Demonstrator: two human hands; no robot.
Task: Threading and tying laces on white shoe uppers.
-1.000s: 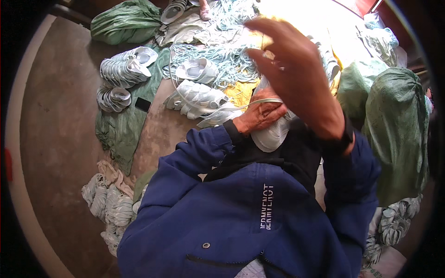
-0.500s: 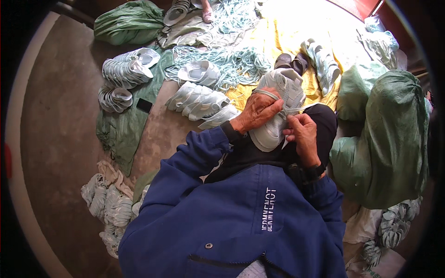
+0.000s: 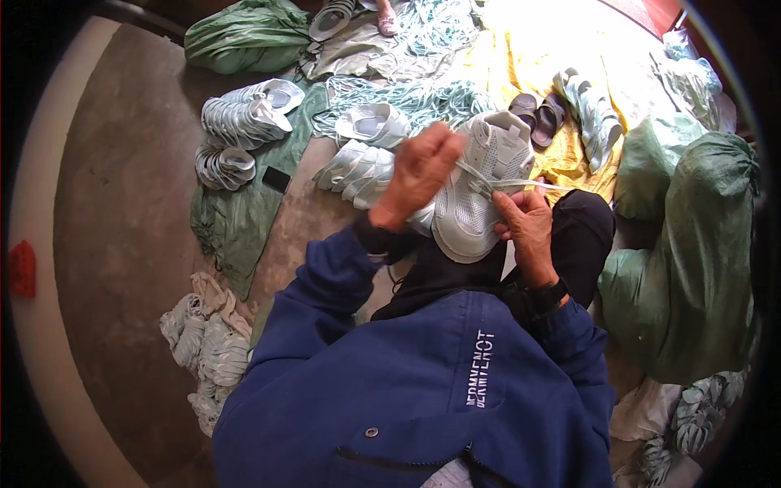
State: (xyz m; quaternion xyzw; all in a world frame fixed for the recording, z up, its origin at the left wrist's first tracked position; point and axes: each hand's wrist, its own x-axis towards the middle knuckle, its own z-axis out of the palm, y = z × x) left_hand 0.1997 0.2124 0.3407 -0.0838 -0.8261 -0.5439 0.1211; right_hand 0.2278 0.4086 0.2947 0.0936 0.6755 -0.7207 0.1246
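Observation:
A pale grey-white sneaker upper [image 3: 470, 213] rests over my dark-trousered lap, its toe pointing toward me. My left hand [image 3: 423, 171], slightly blurred, is closed on a pale shoelace [image 3: 472, 171] at the shoe's upper left. That lace runs taut from the hand to the eyelets. On the shoe's right side, my right hand [image 3: 529, 226] grips its edge between thumb and fingers, close beside the laces. Another lace end stretches rightward past the right hand. The fingertips under the shoe's edge are hidden.
Nested shoe uppers [image 3: 358, 175] lie left of my hands, with another stack [image 3: 244, 118] farther left. Loose pale laces [image 3: 415, 106] cover the floor ahead. Dark slippers [image 3: 547, 118] sit on yellow sheeting [image 3: 561, 171]. Bulky green sacks [image 3: 704, 260] stand right; a phone [image 3: 277, 179] lies left.
My left hand has lifted off the shoe's top and moved left and up, drawing the lace out. The right hand stays at the shoe's right side. The view has shifted slightly.

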